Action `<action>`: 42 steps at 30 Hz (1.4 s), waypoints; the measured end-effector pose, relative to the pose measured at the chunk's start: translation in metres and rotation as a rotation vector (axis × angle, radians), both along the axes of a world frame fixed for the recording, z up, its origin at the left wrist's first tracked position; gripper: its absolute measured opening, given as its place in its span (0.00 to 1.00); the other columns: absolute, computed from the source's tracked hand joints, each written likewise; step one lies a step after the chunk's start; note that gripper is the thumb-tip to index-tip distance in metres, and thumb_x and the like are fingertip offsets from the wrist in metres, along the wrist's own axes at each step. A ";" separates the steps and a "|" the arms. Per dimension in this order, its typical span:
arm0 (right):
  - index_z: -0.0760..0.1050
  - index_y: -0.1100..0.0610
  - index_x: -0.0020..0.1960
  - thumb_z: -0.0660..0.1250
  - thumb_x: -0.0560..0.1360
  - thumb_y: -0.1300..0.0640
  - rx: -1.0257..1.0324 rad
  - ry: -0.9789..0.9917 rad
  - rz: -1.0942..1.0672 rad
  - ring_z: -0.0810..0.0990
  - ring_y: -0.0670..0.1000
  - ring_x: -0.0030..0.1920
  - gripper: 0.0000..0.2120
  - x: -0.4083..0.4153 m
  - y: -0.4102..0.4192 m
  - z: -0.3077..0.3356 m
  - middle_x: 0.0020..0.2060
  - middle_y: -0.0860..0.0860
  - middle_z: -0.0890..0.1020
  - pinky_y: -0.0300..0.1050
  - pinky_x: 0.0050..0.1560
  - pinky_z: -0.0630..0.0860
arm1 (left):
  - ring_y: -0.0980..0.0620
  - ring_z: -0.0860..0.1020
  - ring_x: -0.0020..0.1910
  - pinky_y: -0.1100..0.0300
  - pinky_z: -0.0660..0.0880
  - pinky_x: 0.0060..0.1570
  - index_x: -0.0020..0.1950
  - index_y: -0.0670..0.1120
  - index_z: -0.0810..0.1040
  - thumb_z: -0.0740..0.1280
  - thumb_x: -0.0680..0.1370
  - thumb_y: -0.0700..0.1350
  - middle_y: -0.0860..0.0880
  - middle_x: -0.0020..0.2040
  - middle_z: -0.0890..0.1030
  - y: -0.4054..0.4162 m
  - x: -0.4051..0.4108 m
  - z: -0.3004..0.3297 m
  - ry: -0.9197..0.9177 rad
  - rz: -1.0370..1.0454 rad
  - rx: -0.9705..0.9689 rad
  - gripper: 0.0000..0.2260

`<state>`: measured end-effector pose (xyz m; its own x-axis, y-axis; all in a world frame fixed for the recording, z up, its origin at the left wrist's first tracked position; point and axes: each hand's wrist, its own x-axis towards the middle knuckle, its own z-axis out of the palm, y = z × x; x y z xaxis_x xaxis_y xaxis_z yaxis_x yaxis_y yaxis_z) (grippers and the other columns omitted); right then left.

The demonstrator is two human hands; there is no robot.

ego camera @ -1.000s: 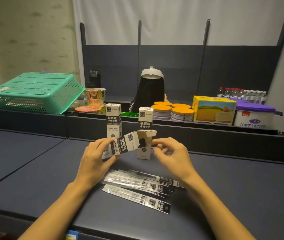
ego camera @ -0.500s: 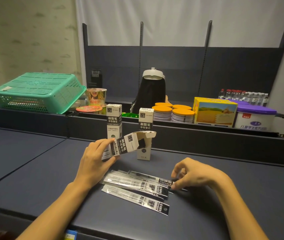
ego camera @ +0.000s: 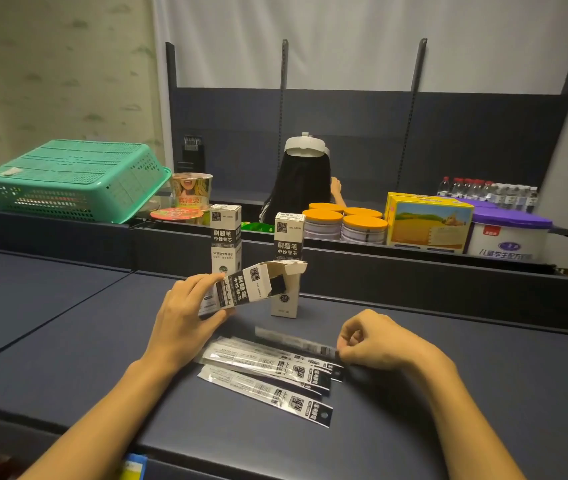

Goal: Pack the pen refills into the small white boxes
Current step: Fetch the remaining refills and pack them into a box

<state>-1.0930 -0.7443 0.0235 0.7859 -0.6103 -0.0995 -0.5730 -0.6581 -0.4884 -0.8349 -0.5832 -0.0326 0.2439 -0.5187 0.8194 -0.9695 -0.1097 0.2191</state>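
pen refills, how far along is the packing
Looks done: two boxes stand closed at the back, contents unseen. In hand: the left hand holds an open box tilted, and the right hand pinches one refill lifted off the pile. Left: several packets on the table.

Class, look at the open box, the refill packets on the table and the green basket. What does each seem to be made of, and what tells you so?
Open box: thin matt card, likely; its creased flaps stand folded open.
Refill packets: glossy clear plastic film, probably; light glints off them.
Green basket: moulded plastic, by its even perforations and slight sheen.
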 end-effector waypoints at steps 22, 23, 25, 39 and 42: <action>0.77 0.67 0.51 0.68 0.74 0.66 0.607 -1.014 0.052 0.85 0.64 0.44 0.06 -0.006 0.022 0.026 0.44 0.64 0.84 0.53 0.44 0.83 | 0.43 0.76 0.55 0.48 0.75 0.53 0.65 0.43 0.74 0.79 0.66 0.41 0.43 0.59 0.78 0.000 0.001 0.000 0.016 -0.003 -0.005 0.29; 0.76 0.66 0.51 0.68 0.73 0.66 0.613 -1.042 0.044 0.85 0.64 0.44 0.07 -0.006 0.023 0.026 0.44 0.64 0.84 0.53 0.44 0.83 | 0.43 0.76 0.55 0.48 0.75 0.53 0.65 0.43 0.74 0.79 0.66 0.41 0.43 0.59 0.78 0.000 0.001 0.000 0.017 -0.003 -0.006 0.29; 0.76 0.64 0.52 0.69 0.71 0.66 0.610 -1.094 0.026 0.85 0.63 0.44 0.10 -0.006 0.023 0.028 0.44 0.63 0.85 0.51 0.45 0.83 | 0.44 0.76 0.55 0.48 0.75 0.53 0.65 0.43 0.74 0.79 0.66 0.41 0.43 0.59 0.78 0.001 0.001 0.000 0.018 -0.005 -0.006 0.29; 0.78 0.61 0.44 0.69 0.69 0.59 0.613 -1.459 -0.116 0.84 0.49 0.33 0.05 -0.011 0.021 0.035 0.33 0.54 0.84 0.39 0.37 0.80 | 0.44 0.76 0.55 0.52 0.74 0.53 0.65 0.43 0.74 0.79 0.66 0.42 0.44 0.58 0.78 -0.001 0.003 -0.001 0.022 -0.014 -0.010 0.29; 0.79 0.61 0.43 0.70 0.68 0.58 0.564 -1.407 -0.102 0.85 0.52 0.36 0.07 -0.004 0.027 0.033 0.35 0.57 0.85 0.41 0.38 0.81 | 0.45 0.75 0.54 0.51 0.74 0.53 0.65 0.44 0.74 0.78 0.67 0.42 0.44 0.59 0.78 -0.001 0.004 -0.002 0.019 -0.011 -0.008 0.29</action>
<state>-1.0972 -0.7178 0.0564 0.3957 -0.8062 0.4399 0.5293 -0.1913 -0.8266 -0.8306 -0.5844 -0.0342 0.2537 -0.5147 0.8190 -0.9664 -0.0977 0.2379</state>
